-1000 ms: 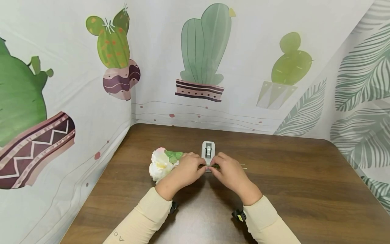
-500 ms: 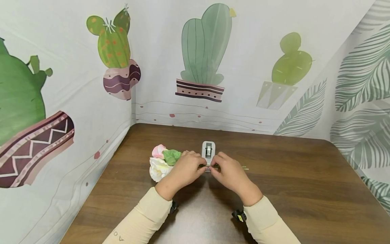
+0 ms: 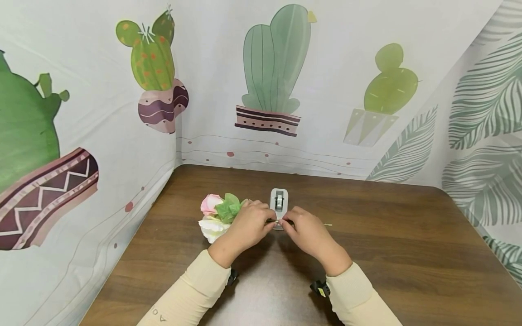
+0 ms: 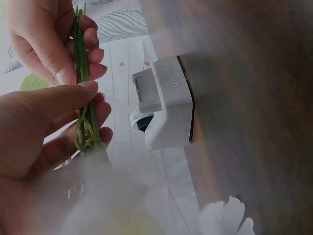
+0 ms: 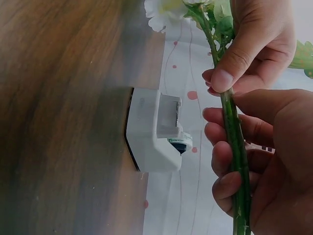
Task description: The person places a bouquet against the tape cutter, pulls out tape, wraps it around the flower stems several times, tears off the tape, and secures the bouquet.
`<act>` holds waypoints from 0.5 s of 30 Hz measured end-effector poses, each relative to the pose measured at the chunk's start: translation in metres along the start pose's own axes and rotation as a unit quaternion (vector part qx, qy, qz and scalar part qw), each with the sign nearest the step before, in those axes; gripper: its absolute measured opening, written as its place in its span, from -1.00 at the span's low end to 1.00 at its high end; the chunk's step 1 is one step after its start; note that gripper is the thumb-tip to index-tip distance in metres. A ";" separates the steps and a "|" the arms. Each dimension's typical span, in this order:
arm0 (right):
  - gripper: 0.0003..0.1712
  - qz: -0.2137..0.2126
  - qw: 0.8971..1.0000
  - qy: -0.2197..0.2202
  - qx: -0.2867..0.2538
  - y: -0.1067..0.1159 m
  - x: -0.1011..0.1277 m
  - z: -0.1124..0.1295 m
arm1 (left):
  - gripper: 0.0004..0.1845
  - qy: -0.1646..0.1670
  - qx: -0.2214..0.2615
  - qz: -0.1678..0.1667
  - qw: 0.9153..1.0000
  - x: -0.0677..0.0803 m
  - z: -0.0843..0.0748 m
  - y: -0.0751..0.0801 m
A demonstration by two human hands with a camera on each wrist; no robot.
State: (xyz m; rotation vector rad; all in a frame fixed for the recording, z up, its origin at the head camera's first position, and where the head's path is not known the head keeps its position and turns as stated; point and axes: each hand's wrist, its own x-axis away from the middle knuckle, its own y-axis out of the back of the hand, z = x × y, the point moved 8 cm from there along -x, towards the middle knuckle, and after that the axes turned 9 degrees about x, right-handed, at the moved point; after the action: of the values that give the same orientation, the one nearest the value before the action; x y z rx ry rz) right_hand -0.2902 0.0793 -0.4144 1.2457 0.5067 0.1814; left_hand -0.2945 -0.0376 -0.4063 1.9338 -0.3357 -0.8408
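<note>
Two artificial flowers [image 3: 215,215], one pink and one cream, share a bundle of thin green stems [image 5: 234,132] held level just above the table [image 3: 399,244], near its middle. Over the last second the bundle has rolled, bringing the pink bloom and green leaves [image 3: 229,209] uppermost, which suggests the stems are being turned between the fingers. Left hand [image 3: 248,225] pinches the stems by the blooms; right hand [image 3: 306,232] curls round them beside it. Petals look soft and fabric-like, stems smooth and rod-like. Just beyond stands a boxy white plastic tape dispenser [image 3: 279,200] on dark wood grain.
</note>
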 end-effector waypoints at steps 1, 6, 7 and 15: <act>-0.82 -0.001 1.000 0.001 0.001 0.000 0.000 0.000 | -0.93 0.001 0.001 0.000 1.000 0.000 0.000 0.000; -0.85 -0.003 1.000 0.003 0.004 0.002 0.001 0.001 | -0.91 0.004 0.011 -0.002 1.000 0.000 0.001 -0.001; -0.85 -0.003 1.000 0.003 0.004 0.002 0.001 0.000 | -0.90 0.004 0.011 -0.003 1.000 -0.001 0.001 -0.001; -0.86 0.003 1.000 0.003 -0.005 0.001 0.001 0.000 | -0.87 0.005 0.009 0.001 1.000 -0.001 0.000 -0.001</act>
State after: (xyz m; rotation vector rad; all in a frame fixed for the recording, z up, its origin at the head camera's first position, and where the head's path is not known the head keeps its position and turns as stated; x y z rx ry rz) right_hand -0.2890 0.0801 -0.4134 1.2372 0.5062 0.1936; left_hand -0.2954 -0.0362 -0.4063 1.9534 -0.3402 -0.8298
